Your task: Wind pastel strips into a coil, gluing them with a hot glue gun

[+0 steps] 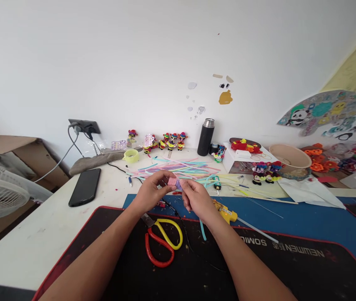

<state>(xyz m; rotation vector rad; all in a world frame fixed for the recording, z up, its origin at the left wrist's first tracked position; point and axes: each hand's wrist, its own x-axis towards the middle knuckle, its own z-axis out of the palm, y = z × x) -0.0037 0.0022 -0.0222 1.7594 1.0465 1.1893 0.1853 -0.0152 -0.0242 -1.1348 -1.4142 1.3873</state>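
Note:
My left hand pinches the pink side of a small pink and purple piece that looks made of wound pipe cleaner. The fingers of my right hand are closed on its purple side. Below my right hand a light blue pipe cleaner sticks out; whether the hand grips it is hidden. Scissors with one red and one yellow handle lie beneath my wrists. Beyond the hands spreads a heap of pastel pipe cleaners. A yellow glue gun rests right of my right hand.
A black phone, yellow tape roll and fan are on the left. Small figures and a black flask line the wall. A white box and beige bowl stand right. Black mat in front.

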